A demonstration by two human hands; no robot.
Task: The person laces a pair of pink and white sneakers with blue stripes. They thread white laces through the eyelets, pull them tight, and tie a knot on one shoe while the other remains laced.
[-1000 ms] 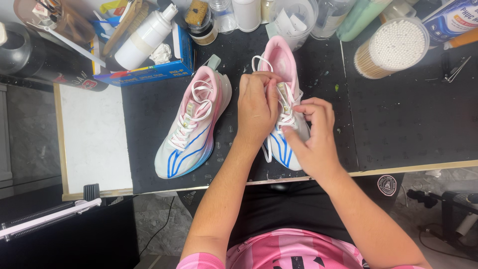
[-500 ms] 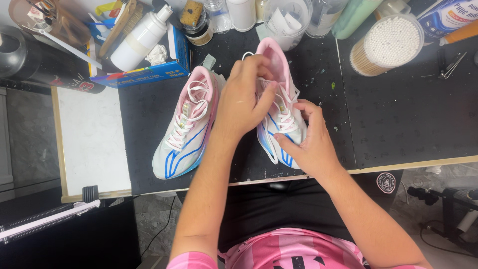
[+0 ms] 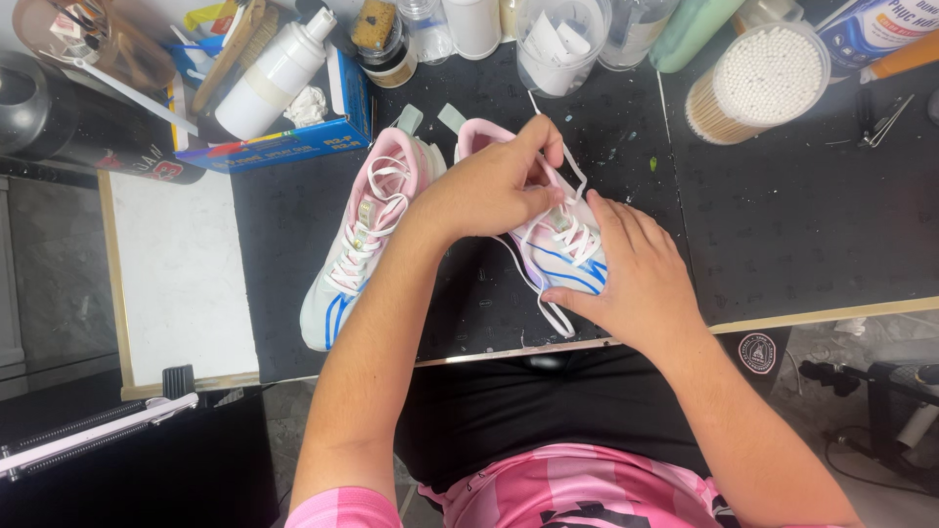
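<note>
Both my arms are bare from the sleeve hems down to the hands. My left hand (image 3: 489, 191) and right hand (image 3: 636, 274) carry no gloves, rings, watch or bands that I can see. I wear a short-sleeved pink shirt (image 3: 577, 489) with paler pink vertical stripes and a dark marking at mid-chest. Below it, black shorts or trousers (image 3: 548, 406) cover my lap.

White plastic pump bottle (image 3: 272, 76) lying on a blue cardboard box (image 3: 293, 137), round clear tub of cotton swabs (image 3: 761, 83), black speckled work mat (image 3: 802, 215), perhaps tweezers (image 3: 885, 122) beside it
</note>
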